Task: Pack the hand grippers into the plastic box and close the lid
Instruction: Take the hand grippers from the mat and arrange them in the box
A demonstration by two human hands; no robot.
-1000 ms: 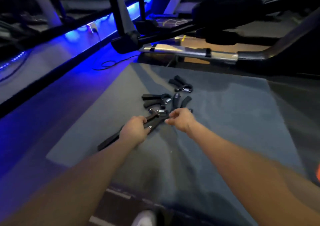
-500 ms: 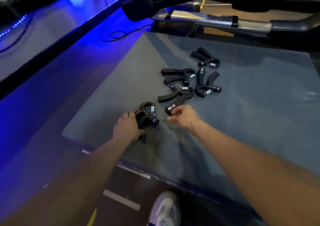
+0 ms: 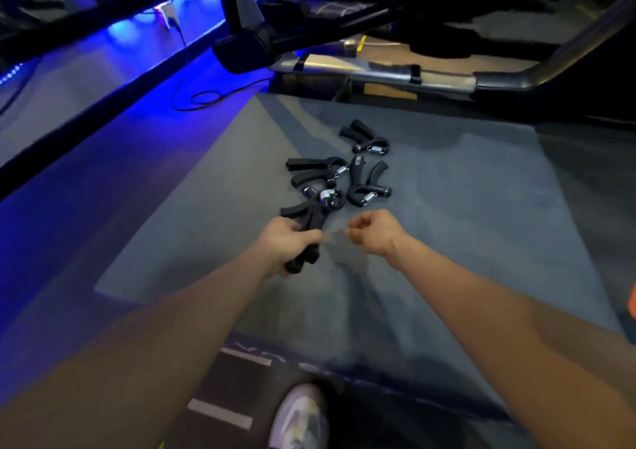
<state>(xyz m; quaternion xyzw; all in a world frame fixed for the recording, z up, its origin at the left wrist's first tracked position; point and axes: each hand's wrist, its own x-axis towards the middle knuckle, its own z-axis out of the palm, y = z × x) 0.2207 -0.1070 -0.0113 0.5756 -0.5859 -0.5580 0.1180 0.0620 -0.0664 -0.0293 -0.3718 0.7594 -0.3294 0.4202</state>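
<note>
Left hand (image 3: 287, 242) grips gripper (image 3: 311, 224).

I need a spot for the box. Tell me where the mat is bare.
The grey mat is bare right of the pile of hand grippers, out to its right edge, and also near the front edge by the white shoe. It is crowded in the middle, where the left hand grips one and the right hand hovers.

Head-worn, angled forward and down over both forearms onto a grey mat (image 3: 464, 242); close range, gym machine frame (image 3: 395, 73) at twelve o'clock.
</note>
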